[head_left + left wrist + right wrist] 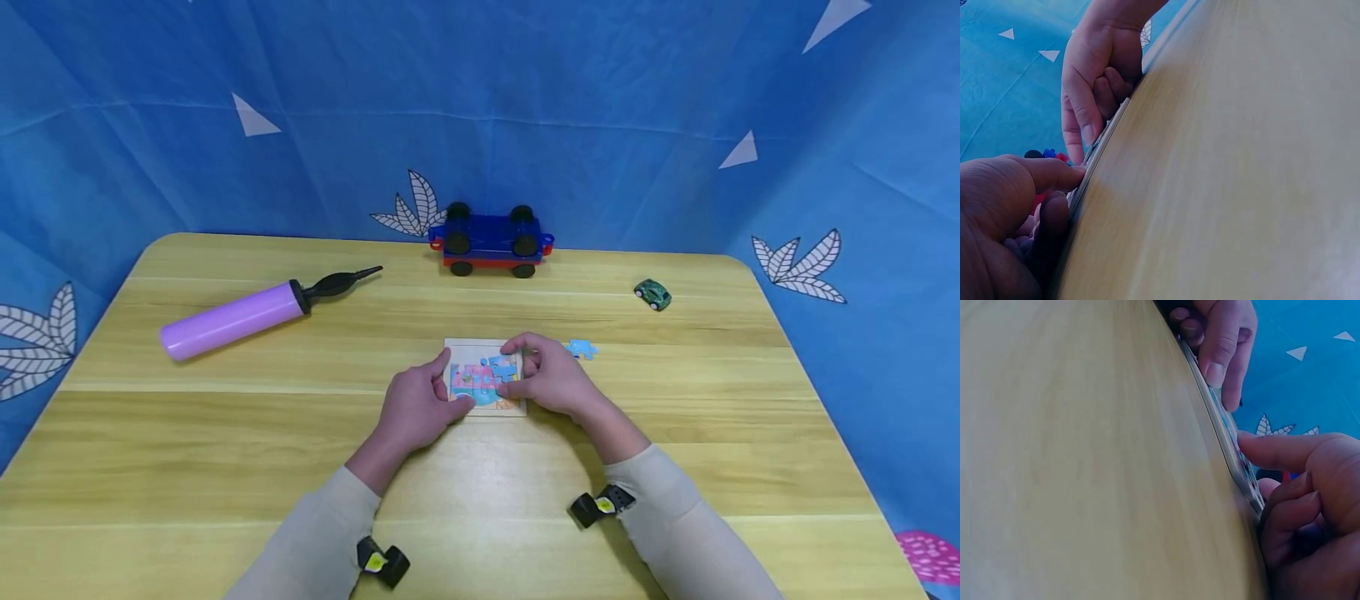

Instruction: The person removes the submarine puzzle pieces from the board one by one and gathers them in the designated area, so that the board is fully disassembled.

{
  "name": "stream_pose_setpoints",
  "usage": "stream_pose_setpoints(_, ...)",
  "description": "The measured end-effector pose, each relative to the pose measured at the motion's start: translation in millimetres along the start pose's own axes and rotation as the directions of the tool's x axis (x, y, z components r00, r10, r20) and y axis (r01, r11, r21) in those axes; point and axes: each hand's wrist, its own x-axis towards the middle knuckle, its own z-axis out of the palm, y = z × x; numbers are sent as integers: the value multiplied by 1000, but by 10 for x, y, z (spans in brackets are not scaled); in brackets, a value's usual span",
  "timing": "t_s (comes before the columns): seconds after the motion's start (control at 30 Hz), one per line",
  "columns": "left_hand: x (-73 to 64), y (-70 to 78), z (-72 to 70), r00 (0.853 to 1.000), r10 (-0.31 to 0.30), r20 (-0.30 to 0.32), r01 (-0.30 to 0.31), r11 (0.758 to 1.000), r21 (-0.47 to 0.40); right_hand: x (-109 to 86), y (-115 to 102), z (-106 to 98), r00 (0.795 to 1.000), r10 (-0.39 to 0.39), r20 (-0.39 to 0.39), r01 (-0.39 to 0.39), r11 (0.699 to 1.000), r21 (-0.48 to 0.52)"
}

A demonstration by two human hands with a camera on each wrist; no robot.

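A small jigsaw puzzle board [480, 346] with a pale frame lies on the table, partly filled with pink and blue pieces. My left hand [417, 407] holds its left side, thumb on the lower edge and forefinger at the upper left. Over the right part is my right hand [557, 375], its thumb and forefinger spread around a blue puzzle piece [503, 368] that sits askew on the others. Its remaining fingers curl beside the frame. Both wrist views catch the board [1105, 139] edge-on, with the thumbs at its top face. Another blue puzzle piece [582, 348] lies beyond the right hand.
A purple hand pump [232, 321] with a black nozzle lies at the left. Near the back edge stand blue and red toy wagons [491, 237], the blue one wheels up on the red. A green toy car [653, 294] is at the back right. Behind hangs blue cloth [480, 100].
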Motion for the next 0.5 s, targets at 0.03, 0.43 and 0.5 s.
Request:
stream_pose_setpoints(0.03,0,-1,3,1000,-1,-1,1,1000,1,-3,3,-6,1000,-2,0,2,1000,-1)
stream_pose_setpoints(0.43,-11,8,-5,1000,-7,-1,7,1000,2,-20,29,-15,1000,-15,3,15,1000,-15)
stream_pose_setpoints(0.5,-12,2,-5,1000,-9,-1,9,1000,0,-27,32,-9,1000,-28,3,28,999,-16)
